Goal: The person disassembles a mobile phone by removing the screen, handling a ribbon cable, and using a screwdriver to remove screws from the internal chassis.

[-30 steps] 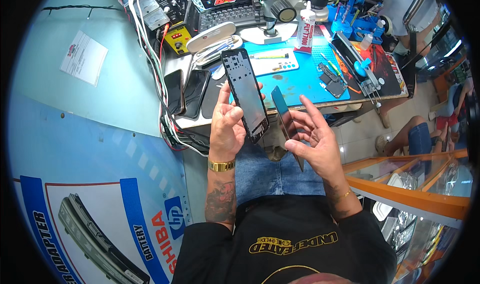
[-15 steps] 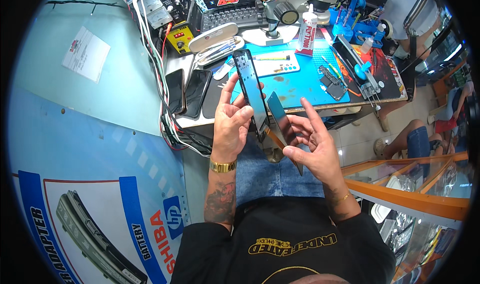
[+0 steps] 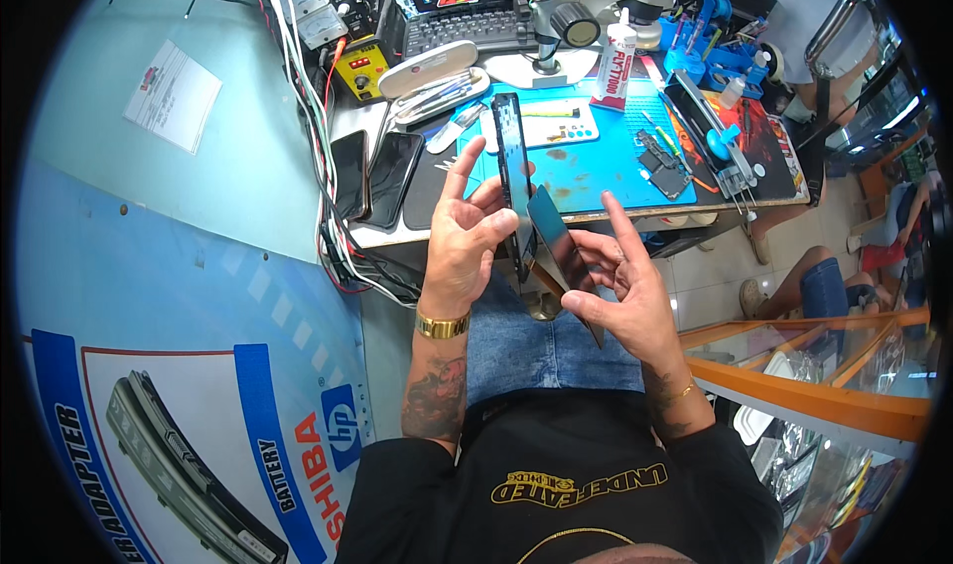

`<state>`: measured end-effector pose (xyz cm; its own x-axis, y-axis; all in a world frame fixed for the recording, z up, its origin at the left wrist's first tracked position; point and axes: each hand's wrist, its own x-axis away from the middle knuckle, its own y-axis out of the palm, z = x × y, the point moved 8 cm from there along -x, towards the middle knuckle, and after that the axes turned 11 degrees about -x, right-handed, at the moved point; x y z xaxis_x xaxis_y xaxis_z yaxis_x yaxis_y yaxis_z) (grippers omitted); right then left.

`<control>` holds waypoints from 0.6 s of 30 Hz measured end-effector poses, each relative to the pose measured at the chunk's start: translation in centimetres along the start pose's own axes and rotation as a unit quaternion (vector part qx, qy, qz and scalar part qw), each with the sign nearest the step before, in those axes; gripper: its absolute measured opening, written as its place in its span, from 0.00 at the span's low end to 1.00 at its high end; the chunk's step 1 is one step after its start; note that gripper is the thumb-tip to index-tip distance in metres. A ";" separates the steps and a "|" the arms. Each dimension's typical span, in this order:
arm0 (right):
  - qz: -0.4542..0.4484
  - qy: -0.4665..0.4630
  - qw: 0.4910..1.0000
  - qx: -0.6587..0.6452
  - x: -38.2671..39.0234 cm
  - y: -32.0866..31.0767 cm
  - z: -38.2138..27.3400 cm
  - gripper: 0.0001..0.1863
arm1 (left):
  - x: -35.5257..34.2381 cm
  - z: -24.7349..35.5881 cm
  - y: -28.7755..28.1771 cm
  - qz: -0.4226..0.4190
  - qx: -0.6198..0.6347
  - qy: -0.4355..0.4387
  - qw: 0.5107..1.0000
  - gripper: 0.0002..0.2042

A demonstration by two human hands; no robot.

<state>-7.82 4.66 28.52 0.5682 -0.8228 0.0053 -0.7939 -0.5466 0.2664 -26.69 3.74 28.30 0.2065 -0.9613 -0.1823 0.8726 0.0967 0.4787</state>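
Observation:
My left hand (image 3: 462, 246) grips a black phone frame (image 3: 511, 152), turned nearly edge-on, with the index finger raised beside it. My right hand (image 3: 630, 301) holds a thin dark screen panel (image 3: 558, 234) by its edges, index finger extended. The two parts are angled close together at their lower halves; a narrow orange strip shows between them, and I cannot tell whether they touch. Behind them on the blue mat (image 3: 606, 182) lie a white tray (image 3: 569, 125) and a dismantled phone board (image 3: 661, 164). Two dark phones (image 3: 395, 177) lie left of my hands.
Above are a microscope stand (image 3: 546, 63), keyboard (image 3: 457, 38), yellow power unit (image 3: 357, 72), open case (image 3: 442, 82), glue tube (image 3: 615, 63) and clamp tool (image 3: 715, 137). Cables hang at left. A glass counter with orange edging (image 3: 814, 375) is at right; other people's legs (image 3: 814, 286) show beyond.
My left hand has tilted the frame from face-on to nearly edge-on and moved it rightward, closer to the screen panel. My right hand has stayed almost in place.

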 end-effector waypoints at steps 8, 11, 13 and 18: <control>-0.003 -0.024 0.999 -0.023 -0.2 0.0 -0.4 0.60 | 0.0 -0.4 0.3 -0.006 -0.006 -0.028 1.000 0.48; 0.004 -0.027 0.998 -0.056 -0.4 -0.6 -0.3 0.61 | 0.1 -0.7 0.4 -0.019 0.005 -0.036 0.999 0.48; 0.001 -0.066 0.995 -0.072 -0.7 -0.8 -0.5 0.62 | 0.1 -1.0 0.4 -0.020 0.004 -0.047 0.999 0.49; -0.033 -0.160 0.979 -0.126 -0.9 -0.8 -1.8 0.69 | 0.5 -0.7 1.4 -0.028 -0.014 -0.021 0.999 0.51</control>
<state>-7.29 6.07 30.06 0.4877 -0.8160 -0.3103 -0.6567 -0.5771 0.4855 -25.06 3.59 28.28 0.1379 -0.9754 -0.1719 0.8950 0.0484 0.4434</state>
